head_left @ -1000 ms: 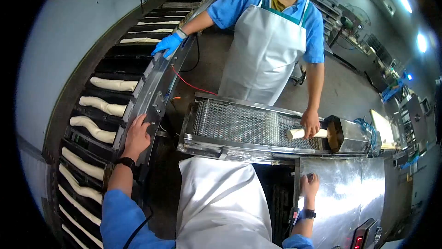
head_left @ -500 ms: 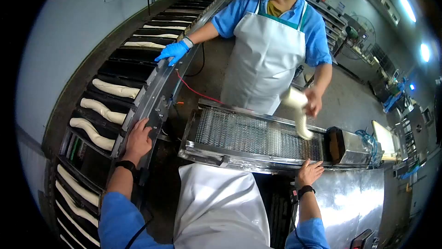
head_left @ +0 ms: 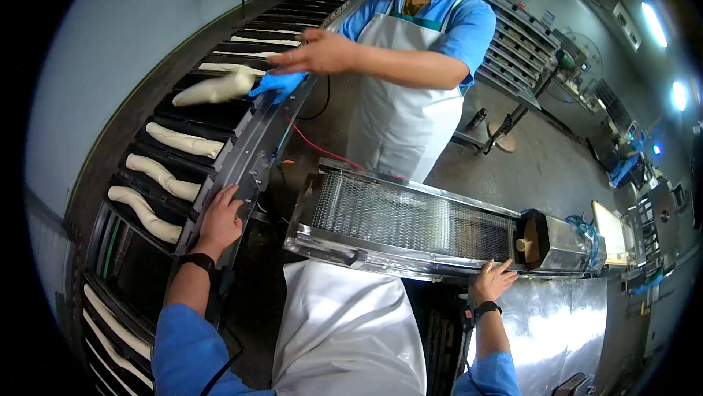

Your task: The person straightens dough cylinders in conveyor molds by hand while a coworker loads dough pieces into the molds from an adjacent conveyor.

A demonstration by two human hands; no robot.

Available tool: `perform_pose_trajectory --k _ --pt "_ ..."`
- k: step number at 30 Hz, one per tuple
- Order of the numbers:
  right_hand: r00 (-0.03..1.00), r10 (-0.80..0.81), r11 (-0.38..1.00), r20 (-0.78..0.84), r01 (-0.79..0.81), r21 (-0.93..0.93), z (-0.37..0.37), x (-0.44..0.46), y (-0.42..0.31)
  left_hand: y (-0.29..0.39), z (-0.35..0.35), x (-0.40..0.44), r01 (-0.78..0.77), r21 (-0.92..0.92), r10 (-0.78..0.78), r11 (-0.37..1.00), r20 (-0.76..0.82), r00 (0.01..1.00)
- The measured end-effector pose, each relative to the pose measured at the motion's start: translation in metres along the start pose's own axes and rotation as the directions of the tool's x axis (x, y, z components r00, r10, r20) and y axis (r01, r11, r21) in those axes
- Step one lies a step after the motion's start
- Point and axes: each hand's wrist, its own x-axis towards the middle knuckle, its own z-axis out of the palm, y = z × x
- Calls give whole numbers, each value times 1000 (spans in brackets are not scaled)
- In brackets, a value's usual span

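Observation:
My left hand (head_left: 222, 219) lies on the metal rail (head_left: 245, 165) beside a line of black trays, fingers stretched out and holding nothing. Close to it, long strips of pale dough (head_left: 145, 214) lie one per tray. With fingers spread, my right hand (head_left: 494, 281) rests on the side edge of a short mesh conveyor (head_left: 381, 209), near its boxed end. A dough end (head_left: 521, 245) shows in the opening of that metal housing (head_left: 564, 242). Another dough piece (head_left: 216, 89), blurred by motion, is over a black tray near the co-worker's hands.
Across the mesh conveyor stands a co-worker in a white apron (head_left: 399, 117), one blue-gloved hand (head_left: 278, 86) on the rail and a bare hand (head_left: 315, 52) above it. A red cable (head_left: 322, 148) hangs between the conveyors. A steel surface (head_left: 542, 323) lies at my right.
The co-worker's bare hand has swung from above the mesh conveyor left to the trays, and the dough piece is now there. A new dough end shows in the housing. My hands stay put.

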Motion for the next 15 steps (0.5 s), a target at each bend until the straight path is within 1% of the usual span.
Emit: perform_pose_trajectory --k 1,2,4,5,7,10,11,13,15 --pt "996 -10 1000 -87 10 -4 6 3 2 0 0 1 4 -6 -4 1000 1 1000" --pt "996 -11 1000 -87 11 -2 10 9 7 1 0 1 5 -4 -5 1000 0 1000" --pt "993 -117 993 -26 117 7 10 16 12 1 1 2 15 7 -15 1000 15 1000" --pt "993 -118 993 -27 118 8 11 19 14 1 1 2 16 7 -16 1000 14 1000" --pt "988 -143 988 52 145 -44 5 24 13 2 1 2 19 -5 -19 1000 28 999" --pt "989 -127 991 72 129 -37 3 30 11 0 1 2 21 16 -22 1000 36 999" --pt "989 -126 991 71 129 -36 4 32 11 -2 2 1 21 16 -21 1000 35 999" --pt "993 -119 993 -9 119 -16 9 34 11 -4 6 0 14 24 -14 1000 17 1000" --pt "991 -131 991 -16 131 5 12 38 12 -5 6 0 2 25 -2 1000 16 1000"
